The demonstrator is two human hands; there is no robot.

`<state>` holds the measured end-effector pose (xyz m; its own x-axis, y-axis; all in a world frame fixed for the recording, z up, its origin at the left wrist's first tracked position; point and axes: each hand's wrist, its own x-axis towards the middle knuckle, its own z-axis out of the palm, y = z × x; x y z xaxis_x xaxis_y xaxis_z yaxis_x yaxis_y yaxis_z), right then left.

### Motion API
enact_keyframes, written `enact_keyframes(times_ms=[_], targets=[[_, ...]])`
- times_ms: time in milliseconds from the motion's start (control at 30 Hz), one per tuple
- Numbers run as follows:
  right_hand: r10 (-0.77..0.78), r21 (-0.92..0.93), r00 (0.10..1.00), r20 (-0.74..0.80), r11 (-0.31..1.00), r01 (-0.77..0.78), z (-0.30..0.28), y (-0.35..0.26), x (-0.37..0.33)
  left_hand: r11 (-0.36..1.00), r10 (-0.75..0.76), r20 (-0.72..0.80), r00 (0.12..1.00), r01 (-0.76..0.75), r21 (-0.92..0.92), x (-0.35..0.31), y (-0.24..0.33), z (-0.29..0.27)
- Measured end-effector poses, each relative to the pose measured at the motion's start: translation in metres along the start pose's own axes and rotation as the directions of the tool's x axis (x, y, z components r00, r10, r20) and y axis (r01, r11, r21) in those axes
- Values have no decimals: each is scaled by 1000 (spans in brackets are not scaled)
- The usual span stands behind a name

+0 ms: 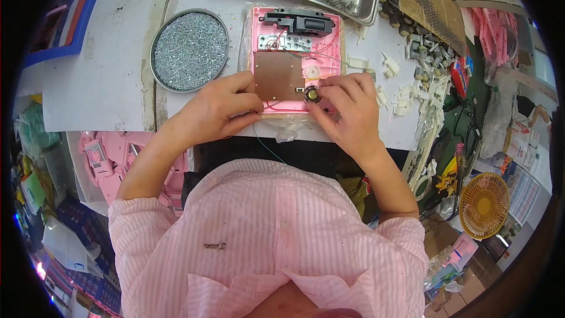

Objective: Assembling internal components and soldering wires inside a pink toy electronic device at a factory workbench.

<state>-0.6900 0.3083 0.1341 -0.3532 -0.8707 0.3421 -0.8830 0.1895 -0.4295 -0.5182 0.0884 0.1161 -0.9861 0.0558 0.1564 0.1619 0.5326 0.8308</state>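
On the worktop in front of me lies a pink plastic casing (287, 108), open side up. A flat brown circuit board (278, 73) covers its lower left part, and a black plastic mechanism (300, 22) sits across its far end. Thin red and green wires run through it. My left hand (220, 106) is closed at the casing's near left corner, fingertips over the rim; whether a wire is pinched there too I cannot tell. My right hand (350, 109) pinches a small round speaker (312, 95) over the casing's near right part, beside the board.
Left of the casing stands a round metal dish (189, 52) full of small screws. A steel tray (365, 15) with springs and dark small parts is at the back. White plastic pieces (406, 100) are heaped on the right. A bin of pink parts (109, 168) stands lower left.
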Motion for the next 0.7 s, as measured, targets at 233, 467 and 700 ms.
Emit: enact_keyframes(times_ms=[233,467,700], targets=[[-60,245,991,-117,965,88,17,30,-13,998,-60,30,998,61,-11,3,4,-1],[157,85,988,-6,984,-155,-44,69,0,993,-115,97,989,111,42,6,12,-8],[382,-334,924,-6,870,-362,-63,140,8,994,15,94,995,-25,110,110,-2,-63]])
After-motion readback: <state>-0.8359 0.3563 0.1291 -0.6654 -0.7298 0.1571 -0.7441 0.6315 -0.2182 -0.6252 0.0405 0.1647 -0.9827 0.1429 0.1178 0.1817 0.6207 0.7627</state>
